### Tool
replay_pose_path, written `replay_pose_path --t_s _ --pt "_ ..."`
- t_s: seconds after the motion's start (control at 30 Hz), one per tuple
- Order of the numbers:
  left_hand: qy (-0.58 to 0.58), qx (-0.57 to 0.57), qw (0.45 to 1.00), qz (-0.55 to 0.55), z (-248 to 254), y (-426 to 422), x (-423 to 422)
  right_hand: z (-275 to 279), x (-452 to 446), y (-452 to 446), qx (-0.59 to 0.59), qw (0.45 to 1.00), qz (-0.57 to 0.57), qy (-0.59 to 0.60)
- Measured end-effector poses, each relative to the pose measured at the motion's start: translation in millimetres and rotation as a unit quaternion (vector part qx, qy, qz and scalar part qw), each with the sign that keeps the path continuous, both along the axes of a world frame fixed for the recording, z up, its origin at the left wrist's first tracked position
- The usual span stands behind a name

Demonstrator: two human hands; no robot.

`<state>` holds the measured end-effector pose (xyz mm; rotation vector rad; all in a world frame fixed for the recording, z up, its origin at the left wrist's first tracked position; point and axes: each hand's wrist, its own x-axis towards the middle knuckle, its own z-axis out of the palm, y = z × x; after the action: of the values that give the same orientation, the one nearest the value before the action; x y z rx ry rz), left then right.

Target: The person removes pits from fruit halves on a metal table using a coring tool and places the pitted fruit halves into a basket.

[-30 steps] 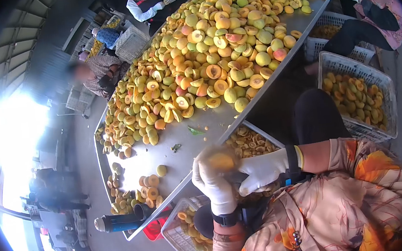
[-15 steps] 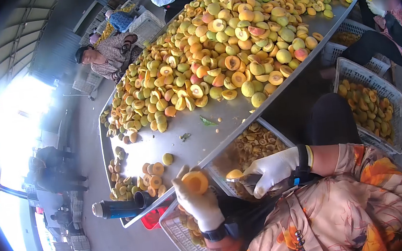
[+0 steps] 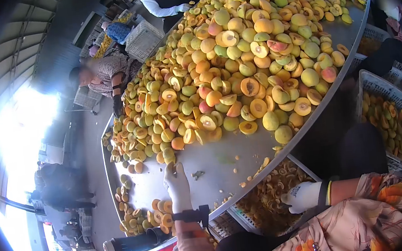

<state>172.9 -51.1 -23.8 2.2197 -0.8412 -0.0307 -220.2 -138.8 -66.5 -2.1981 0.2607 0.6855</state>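
Observation:
My left hand point(image 3: 177, 187), in a white glove, reaches over the metal table point(image 3: 215, 165). Its thumb and fingers are apart at the near edge of the fruit pile, close against a greenish-yellow peach point(image 3: 168, 155). Whole and halved yellow peaches, some with stones showing, make up the large heap. My right hand point(image 3: 304, 197), also gloved, is closed above a crate of fruit scraps point(image 3: 278, 186) below the table's edge. What its curled fingers hold, if anything, is hidden.
A dark bottle point(image 3: 134, 243) lies at the table's left corner beside a small group of peach halves point(image 3: 163, 210). At right stands a crate of fruit pieces point(image 3: 388, 86). Across the table, a person in a patterned top point(image 3: 107, 74) and another in white sleeves point(image 3: 161, 4) are beside the heap.
My left hand has moved forward to the heap; the peach half it held is gone from it. My right hand has shifted right and down, and the yellow piece near it is no longer visible.

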Motion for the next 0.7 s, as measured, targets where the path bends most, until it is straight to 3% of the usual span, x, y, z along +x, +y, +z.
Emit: replay_pose_path --t_s 0.13,0.2,0.23,0.37,0.47,0.5,0.53,0.6,0.7 --pt "0.121 0.09 0.987 0.063 -17.8 -100.5 24.6 9.3 1.6 -9.3 0.086 0.995 -0.023 0.042" --pt "-0.007 0.064 0.998 0.012 -58.4 -123.1 51.2 5.3 -0.9 -6.2 0.074 0.996 -0.041 0.024" --pt "0.033 0.004 0.999 0.008 -69.6 -127.3 50.5 3.0 -2.3 -4.2 0.07 0.996 -0.048 0.013" --pt "0.152 0.072 0.985 0.025 -48.1 -116.9 35.4 -5.2 1.5 -0.1 0.058 0.997 -0.038 0.013" --pt "0.281 -0.113 0.953 -0.016 -50.2 -76.9 23.7 12.5 7.2 -2.0 0.052 0.991 -0.12 -0.035" --pt "0.32 -0.178 0.93 -0.01 -29.9 -66.1 -3.7 20.3 10.2 -1.7 0.044 0.987 -0.146 -0.06" --pt "0.387 -0.249 0.887 -0.046 -23.8 -49.6 -15.9 14.0 4.3 -1.6 0.044 0.972 -0.165 -0.159" --pt "0.482 -0.297 0.82 -0.084 5.2 -19.5 -59.5 15.5 6.9 4.4 0.029 0.941 -0.201 -0.27" --pt "0.483 -0.366 0.789 -0.098 20.7 16.6 -119.6 40.3 14.9 18.7 0.037 0.907 -0.21 -0.363"
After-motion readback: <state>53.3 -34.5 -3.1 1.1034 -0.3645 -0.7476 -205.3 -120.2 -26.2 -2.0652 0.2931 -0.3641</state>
